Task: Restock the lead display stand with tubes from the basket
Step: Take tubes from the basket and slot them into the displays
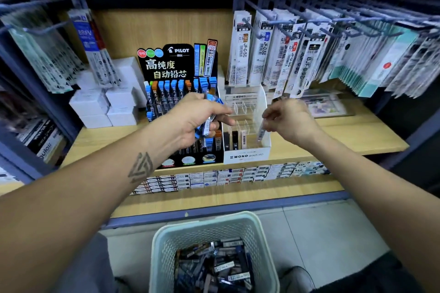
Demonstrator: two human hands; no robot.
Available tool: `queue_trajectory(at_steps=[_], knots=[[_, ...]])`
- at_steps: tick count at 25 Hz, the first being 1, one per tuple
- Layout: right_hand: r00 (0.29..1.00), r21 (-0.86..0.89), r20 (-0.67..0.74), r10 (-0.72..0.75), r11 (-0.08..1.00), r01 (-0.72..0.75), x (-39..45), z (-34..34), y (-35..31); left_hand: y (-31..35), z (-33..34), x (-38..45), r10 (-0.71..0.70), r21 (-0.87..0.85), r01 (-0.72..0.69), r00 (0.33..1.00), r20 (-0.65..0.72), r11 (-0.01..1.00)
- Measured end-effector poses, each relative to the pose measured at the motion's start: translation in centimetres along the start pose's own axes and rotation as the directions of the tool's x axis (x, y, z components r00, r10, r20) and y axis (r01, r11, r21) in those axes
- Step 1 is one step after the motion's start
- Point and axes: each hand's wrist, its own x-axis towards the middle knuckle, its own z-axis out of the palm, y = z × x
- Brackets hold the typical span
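My left hand [194,120] grips a bundle of blue-capped lead tubes [209,121] in front of the black Pilot display stand [177,71]. My right hand [291,121] pinches a single clear lead tube [261,133] and holds it upright over the right compartments of the white Mono stand [247,156]. That white stand has clear dividers and three tubes in its front row. The pale green basket [164,245] sits at the bottom centre with several dark tubes in it.
The stands sit on a wooden shelf [345,135]. White boxes [104,104] are stacked left of the Pilot stand. Refill packs [297,54] hang from pegs above and to the right. Small boxes [226,175] line the lower shelf edge.
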Motion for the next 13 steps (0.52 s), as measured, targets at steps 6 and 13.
queue_trajectory(at_steps=[6,13], knots=[[0.992,-0.140,0.074,-0.101,0.984,0.111,-0.6,2.1,0.2,-0.4,-0.5,0.4,-0.006,0.026,0.007,1.000,-0.010,1.000],[0.995,-0.146,0.075,-0.070,0.986,0.080,-0.5,3.2,0.3,-0.4,-0.8,0.3,0.001,0.026,-0.001,1.000,0.000,1.000]])
